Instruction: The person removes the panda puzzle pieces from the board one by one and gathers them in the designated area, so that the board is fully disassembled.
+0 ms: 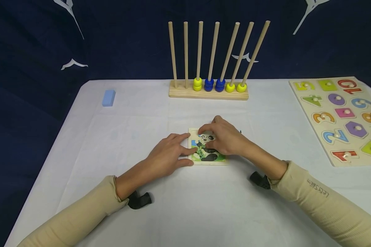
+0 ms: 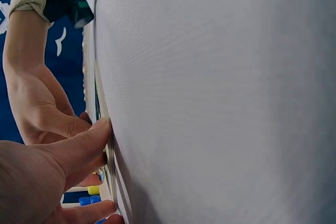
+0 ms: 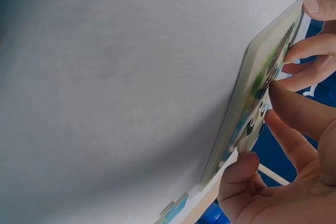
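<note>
A small jigsaw board (image 1: pixel 208 163) with a panda picture lies on the white table between both hands. My left hand (image 1: pixel 170 152) rests along its left side with fingers spread, the fingertips on the frame and picture. From above, my right hand (image 1: pixel 227 139) pinches the puzzle piece with the panda's face (image 1: pixel 206 137) between thumb and fingers. In the right wrist view this piece (image 3: pixel 254 129) stands slightly tilted at the board's surface. The board's upper right part is hidden under the right hand. A loose blue puzzle piece (image 3: pixel 176 211) lies beyond the board.
A wooden bead stand (image 1: pixel 208 94) with tall pegs and yellow and blue beads is at the table's back. The number-and-shape peg puzzle (image 1: pixel 335 130) lies at the right. A blue block (image 1: pixel 109 98) sits back left. Black wrist devices (image 1: pixel 139 200) hang beneath both forearms.
</note>
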A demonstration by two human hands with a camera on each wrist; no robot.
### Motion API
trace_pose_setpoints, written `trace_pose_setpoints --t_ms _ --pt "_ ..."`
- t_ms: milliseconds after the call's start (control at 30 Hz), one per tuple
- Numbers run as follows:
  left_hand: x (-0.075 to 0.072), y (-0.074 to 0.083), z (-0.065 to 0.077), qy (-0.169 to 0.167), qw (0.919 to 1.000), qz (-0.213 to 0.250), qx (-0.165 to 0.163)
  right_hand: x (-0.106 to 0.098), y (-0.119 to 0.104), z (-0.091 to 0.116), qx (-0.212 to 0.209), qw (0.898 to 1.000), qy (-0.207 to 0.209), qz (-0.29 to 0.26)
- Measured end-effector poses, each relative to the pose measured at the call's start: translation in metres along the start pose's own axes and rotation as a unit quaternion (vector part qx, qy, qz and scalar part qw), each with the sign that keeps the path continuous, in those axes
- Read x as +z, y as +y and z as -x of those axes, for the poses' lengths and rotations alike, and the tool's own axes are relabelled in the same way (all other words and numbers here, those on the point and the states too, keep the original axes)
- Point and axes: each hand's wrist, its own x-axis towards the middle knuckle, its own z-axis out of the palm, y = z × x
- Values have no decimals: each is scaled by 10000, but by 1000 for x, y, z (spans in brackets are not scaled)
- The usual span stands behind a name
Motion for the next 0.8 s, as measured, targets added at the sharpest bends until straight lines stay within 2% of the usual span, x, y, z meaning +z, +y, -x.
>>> trace_pose_setpoints --t_ms 400,800 --pt "0 0 -1 -43 10000 3 -13 -4 6 4 210 9962 171 -828" --pt "0 0 0 3 10000 -22 74 -5 14 4 -109 9958 120 -897"
